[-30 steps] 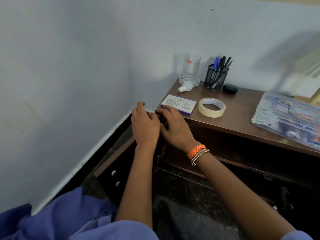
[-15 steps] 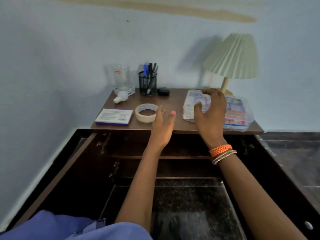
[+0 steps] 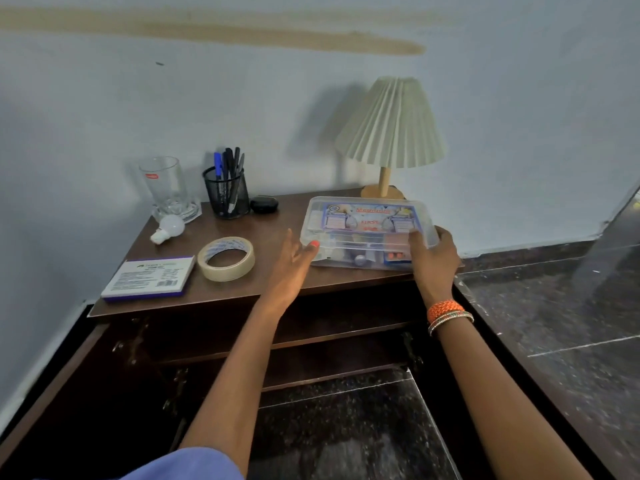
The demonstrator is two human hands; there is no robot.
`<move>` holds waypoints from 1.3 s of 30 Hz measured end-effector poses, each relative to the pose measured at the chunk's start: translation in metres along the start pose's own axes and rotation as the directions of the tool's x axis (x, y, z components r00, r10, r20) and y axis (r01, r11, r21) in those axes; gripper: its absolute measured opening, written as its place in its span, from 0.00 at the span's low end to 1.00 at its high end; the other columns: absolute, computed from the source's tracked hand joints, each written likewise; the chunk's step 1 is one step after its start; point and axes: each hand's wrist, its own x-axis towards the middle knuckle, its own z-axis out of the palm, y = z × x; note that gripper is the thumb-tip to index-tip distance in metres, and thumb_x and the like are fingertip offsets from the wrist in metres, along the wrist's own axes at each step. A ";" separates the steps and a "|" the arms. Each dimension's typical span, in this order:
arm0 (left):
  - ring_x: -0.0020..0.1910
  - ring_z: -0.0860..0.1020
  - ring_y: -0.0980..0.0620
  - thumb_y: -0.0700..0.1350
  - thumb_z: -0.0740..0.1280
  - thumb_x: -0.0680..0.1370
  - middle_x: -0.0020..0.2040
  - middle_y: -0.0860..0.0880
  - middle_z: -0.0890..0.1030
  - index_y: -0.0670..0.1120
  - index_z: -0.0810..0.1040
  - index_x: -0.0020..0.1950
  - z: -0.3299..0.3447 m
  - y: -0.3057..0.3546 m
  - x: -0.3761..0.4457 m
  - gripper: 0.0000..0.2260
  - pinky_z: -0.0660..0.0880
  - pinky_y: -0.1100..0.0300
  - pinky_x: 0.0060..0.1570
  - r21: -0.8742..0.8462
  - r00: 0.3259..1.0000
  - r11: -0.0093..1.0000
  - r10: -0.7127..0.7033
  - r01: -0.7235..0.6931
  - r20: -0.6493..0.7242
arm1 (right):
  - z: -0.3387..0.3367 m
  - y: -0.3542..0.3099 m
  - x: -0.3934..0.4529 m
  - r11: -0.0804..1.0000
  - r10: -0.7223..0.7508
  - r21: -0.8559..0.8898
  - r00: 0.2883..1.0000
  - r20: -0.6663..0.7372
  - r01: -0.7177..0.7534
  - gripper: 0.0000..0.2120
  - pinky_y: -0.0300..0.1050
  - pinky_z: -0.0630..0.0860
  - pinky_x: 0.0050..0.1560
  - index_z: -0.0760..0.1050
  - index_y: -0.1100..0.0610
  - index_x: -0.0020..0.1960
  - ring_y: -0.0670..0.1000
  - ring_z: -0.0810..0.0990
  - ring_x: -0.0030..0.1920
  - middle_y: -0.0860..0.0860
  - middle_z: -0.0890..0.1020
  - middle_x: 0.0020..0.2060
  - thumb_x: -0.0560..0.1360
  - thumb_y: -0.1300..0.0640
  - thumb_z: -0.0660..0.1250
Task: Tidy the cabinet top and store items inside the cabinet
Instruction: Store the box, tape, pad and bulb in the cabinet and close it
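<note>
My blue sleeve (image 3: 180, 465) nearest, bottom edge. Cabinet doors open below, shelf (image 3: 332, 336) visible inside. My right hand (image 3: 434, 259) grips right end of plastic box (image 3: 363, 233), thumb over lid, fingers curled round side. My left hand (image 3: 294, 268) flat, fingers straight, thumb tip touching box's left end. Box lies on cabinet top (image 3: 270, 237), right half. Left of it: tape roll (image 3: 227, 258), notepad (image 3: 149, 278), bulb (image 3: 168, 228). Farther back: glass (image 3: 164, 187), pen holder (image 3: 227, 194), small black case (image 3: 264, 204), lamp (image 3: 391, 133) against wall.
</note>
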 end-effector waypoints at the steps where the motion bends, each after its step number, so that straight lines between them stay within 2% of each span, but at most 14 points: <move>1: 0.74 0.61 0.52 0.56 0.59 0.79 0.76 0.50 0.61 0.50 0.48 0.78 0.000 0.001 0.002 0.32 0.57 0.58 0.68 0.011 1.000 1.000 0.003 -0.003 0.006 | 0.000 0.003 0.001 1.000 -0.018 0.020 1.000 -0.007 0.018 0.22 0.20 0.70 0.31 0.70 0.61 0.66 0.47 0.78 0.47 0.54 0.79 0.55 0.77 0.51 0.65; 6: 0.61 0.68 0.59 0.55 0.58 0.80 0.69 0.53 0.70 0.49 0.65 0.72 0.001 -0.002 0.002 0.22 0.61 0.63 0.58 0.029 1.000 0.999 0.017 -0.017 -0.016 | -0.002 0.007 -0.002 0.995 -0.045 0.086 0.998 -0.040 0.048 0.16 0.21 0.70 0.33 0.74 0.62 0.62 0.43 0.79 0.43 0.53 0.80 0.51 0.78 0.54 0.63; 9: 0.57 0.68 0.60 0.51 0.58 0.81 0.59 0.57 0.70 0.47 0.67 0.70 0.002 -0.003 -0.003 0.19 0.64 0.64 0.56 0.013 0.997 0.999 0.038 -0.037 -0.074 | -0.001 0.003 -0.007 0.991 -0.036 0.130 0.997 -0.071 0.045 0.15 0.22 0.71 0.32 0.75 0.62 0.61 0.38 0.77 0.41 0.53 0.80 0.49 0.79 0.55 0.61; 13: 0.53 0.78 0.55 0.50 0.60 0.80 0.56 0.51 0.80 0.48 0.77 0.57 -0.002 -0.015 -0.004 0.11 0.72 0.59 0.56 0.086 0.970 0.995 0.073 -0.054 -0.231 | -0.001 0.002 -0.011 0.987 -0.008 0.158 0.997 -0.071 0.019 0.14 0.24 0.73 0.33 0.75 0.62 0.59 0.45 0.80 0.44 0.55 0.81 0.51 0.79 0.54 0.60; 15: 0.40 0.83 0.53 0.54 0.62 0.78 0.47 0.48 0.84 0.48 0.79 0.47 -0.009 -0.017 -0.007 0.11 0.79 0.56 0.49 -0.061 0.959 0.998 -0.007 -0.011 -0.283 | -0.006 0.003 -0.015 0.978 0.038 0.209 0.996 -0.077 -0.021 0.13 0.25 0.74 0.32 0.76 0.63 0.56 0.49 0.81 0.45 0.56 0.82 0.50 0.78 0.55 0.61; 17: 0.26 0.80 0.56 0.54 0.65 0.77 0.40 0.44 0.84 0.43 0.80 0.45 -0.015 -0.016 -0.015 0.15 0.80 0.63 0.34 -0.215 0.941 0.976 -0.099 0.029 -0.322 | -0.013 0.003 -0.027 0.951 0.092 0.300 0.994 -0.064 -0.069 0.10 0.29 0.74 0.31 0.78 0.63 0.49 0.46 0.81 0.39 0.55 0.83 0.44 0.77 0.57 0.62; 19: 0.22 0.77 0.57 0.54 0.67 0.75 0.35 0.43 0.83 0.41 0.80 0.42 -0.020 -0.012 -0.027 0.16 0.78 0.64 0.29 -0.267 0.921 0.962 -0.155 0.058 -0.358 | -0.021 0.003 -0.044 0.900 0.167 0.416 0.984 -0.054 -0.130 0.07 0.34 0.75 0.34 0.78 0.60 0.42 0.43 0.80 0.33 0.51 0.82 0.37 0.75 0.60 0.64; 21: 0.21 0.76 0.57 0.53 0.68 0.75 0.33 0.43 0.82 0.43 0.80 0.41 -0.025 -0.006 -0.039 0.14 0.80 0.60 0.32 -0.261 0.938 0.958 -0.194 0.119 -0.286 | -0.030 0.005 -0.059 0.817 0.267 0.547 0.961 -0.079 -0.182 0.08 0.40 0.74 0.37 0.77 0.57 0.35 0.47 0.78 0.33 0.49 0.79 0.32 0.72 0.61 0.66; 25: 0.23 0.76 0.57 0.51 0.70 0.74 0.40 0.39 0.83 0.39 0.78 0.52 -0.037 0.007 -0.060 0.16 0.81 0.57 0.33 -0.052 0.971 0.970 -0.233 0.236 0.059 | -0.050 0.009 -0.078 0.677 0.421 0.702 0.899 -0.123 -0.221 0.13 0.45 0.72 0.35 0.73 0.56 0.25 0.53 0.76 0.31 0.50 0.77 0.27 0.67 0.64 0.66; 28: 0.25 0.77 0.57 0.49 0.70 0.73 0.43 0.38 0.83 0.41 0.76 0.50 -0.043 0.008 -0.071 0.13 0.81 0.59 0.32 0.152 0.908 0.947 -0.317 0.284 0.276 | -0.059 0.015 -0.093 0.564 0.515 0.786 0.852 -0.094 -0.254 0.12 0.46 0.74 0.35 0.72 0.54 0.24 0.55 0.77 0.31 0.52 0.78 0.29 0.65 0.63 0.66; 30: 0.27 0.79 0.57 0.46 0.70 0.74 0.42 0.40 0.84 0.42 0.78 0.49 -0.045 0.004 -0.077 0.10 0.81 0.60 0.32 0.336 0.816 0.889 -0.431 0.310 0.385 | -0.061 0.022 -0.104 0.532 0.550 0.803 0.831 -0.085 -0.270 0.10 0.46 0.75 0.35 0.72 0.56 0.25 0.56 0.77 0.31 0.53 0.79 0.29 0.63 0.64 0.66; 33: 0.31 0.81 0.56 0.45 0.69 0.75 0.42 0.42 0.85 0.42 0.80 0.51 -0.044 -0.010 -0.079 0.08 0.81 0.61 0.34 0.520 0.685 0.790 -0.576 0.325 0.446 | -0.064 0.037 -0.121 0.523 0.629 0.772 0.775 -0.064 -0.361 0.06 0.42 0.75 0.31 0.73 0.59 0.30 0.53 0.77 0.26 0.50 0.79 0.26 0.65 0.66 0.65; 35: 0.32 0.82 0.55 0.45 0.69 0.75 0.41 0.43 0.85 0.42 0.80 0.50 -0.041 -0.025 -0.077 0.07 0.81 0.61 0.37 0.559 0.641 0.752 -0.626 0.349 0.443 | -0.064 0.052 -0.133 0.504 0.693 0.751 0.718 -0.058 -0.426 0.05 0.39 0.74 0.28 0.73 0.59 0.31 0.50 0.76 0.22 0.48 0.78 0.23 0.66 0.64 0.65; 39: 0.32 0.81 0.54 0.44 0.69 0.75 0.38 0.43 0.84 0.43 0.78 0.48 -0.034 -0.064 -0.073 0.06 0.80 0.59 0.40 0.519 0.674 0.740 -0.644 0.429 0.362 | -0.056 0.081 -0.144 0.471 0.770 0.710 0.637 -0.040 -0.524 0.06 0.40 0.74 0.29 0.72 0.57 0.31 0.50 0.76 0.23 0.49 0.79 0.25 0.65 0.61 0.67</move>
